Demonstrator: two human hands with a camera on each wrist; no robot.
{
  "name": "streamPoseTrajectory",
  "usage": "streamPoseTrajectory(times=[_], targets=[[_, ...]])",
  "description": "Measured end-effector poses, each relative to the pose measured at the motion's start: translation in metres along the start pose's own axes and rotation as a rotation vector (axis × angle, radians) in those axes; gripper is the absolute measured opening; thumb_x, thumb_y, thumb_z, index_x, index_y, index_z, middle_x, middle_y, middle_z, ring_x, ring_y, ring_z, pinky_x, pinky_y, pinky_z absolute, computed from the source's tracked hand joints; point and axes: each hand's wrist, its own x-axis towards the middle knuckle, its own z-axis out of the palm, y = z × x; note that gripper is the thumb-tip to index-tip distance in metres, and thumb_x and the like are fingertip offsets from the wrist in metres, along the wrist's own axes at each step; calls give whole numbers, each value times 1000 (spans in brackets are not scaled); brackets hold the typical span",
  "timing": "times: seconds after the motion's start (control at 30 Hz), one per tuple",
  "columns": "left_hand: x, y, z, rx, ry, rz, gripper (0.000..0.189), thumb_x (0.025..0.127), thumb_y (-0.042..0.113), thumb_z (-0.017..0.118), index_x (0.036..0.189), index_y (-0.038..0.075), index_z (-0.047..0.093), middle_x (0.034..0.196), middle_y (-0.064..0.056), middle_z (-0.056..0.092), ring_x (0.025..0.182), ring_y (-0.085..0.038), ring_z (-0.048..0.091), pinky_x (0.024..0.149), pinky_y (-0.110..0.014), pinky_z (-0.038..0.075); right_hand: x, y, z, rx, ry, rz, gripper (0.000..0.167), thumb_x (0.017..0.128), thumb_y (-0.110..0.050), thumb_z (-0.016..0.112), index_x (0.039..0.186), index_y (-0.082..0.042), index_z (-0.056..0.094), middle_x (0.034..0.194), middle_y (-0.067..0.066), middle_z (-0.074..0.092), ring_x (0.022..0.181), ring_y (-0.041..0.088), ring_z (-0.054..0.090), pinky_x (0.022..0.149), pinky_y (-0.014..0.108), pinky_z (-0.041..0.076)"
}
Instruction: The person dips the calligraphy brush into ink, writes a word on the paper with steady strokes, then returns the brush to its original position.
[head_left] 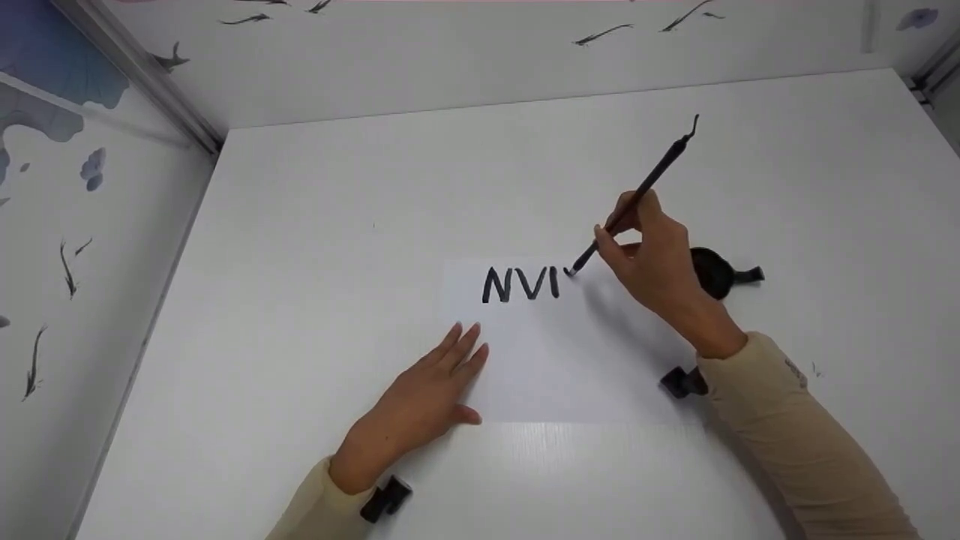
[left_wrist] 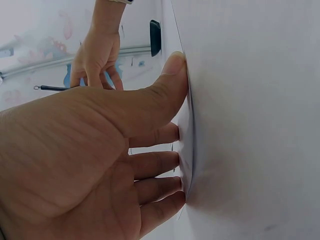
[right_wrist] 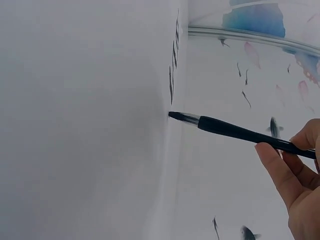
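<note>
My right hand (head_left: 652,255) pinches a black calligraphy brush (head_left: 654,174) that slants up to the right, its tail ending in a thin loop. In the right wrist view the inked bristles (right_wrist: 182,117) touch the paper. White paper (head_left: 570,367) lies on the table with the black letters "NVI" (head_left: 521,284) near its top edge, and a short dark mark sits under the brush tip. At the paper's left edge my left hand (head_left: 424,397) rests with fingers extended. The left wrist view shows its thumb and fingertips (left_wrist: 174,64) against the paper, which bulges slightly there.
A round black ink dish (head_left: 711,271) with a short handle stands right of the paper, partly behind my right hand. Black wrist-camera mounts (head_left: 386,499) show at both sleeves. White panels with painted fish and flowers (head_left: 67,270) border the white table (head_left: 315,225) at left and back.
</note>
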Motion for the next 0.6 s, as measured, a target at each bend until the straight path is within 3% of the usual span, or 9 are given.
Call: streamPoseTrajectory(times=[0.4, 0.6], targets=[[1, -1, 0, 2, 8, 19, 81, 82, 39, 72, 146, 4, 37, 157, -13, 20, 143, -31, 14, 109, -38, 30, 1, -4, -4, -48, -68, -54, 29, 84, 2, 67, 106, 6, 47, 88, 9, 61, 80, 13, 67, 58, 26, 56], [1, -2, 0, 10, 9, 24, 82, 81, 39, 72, 147, 4, 37, 157, -12, 20, 143, -31, 14, 109, -38, 30, 1, -9, -6, -47, -111, -39, 29, 84, 3, 66, 106, 6, 47, 88, 9, 60, 80, 12, 66, 59, 26, 56]])
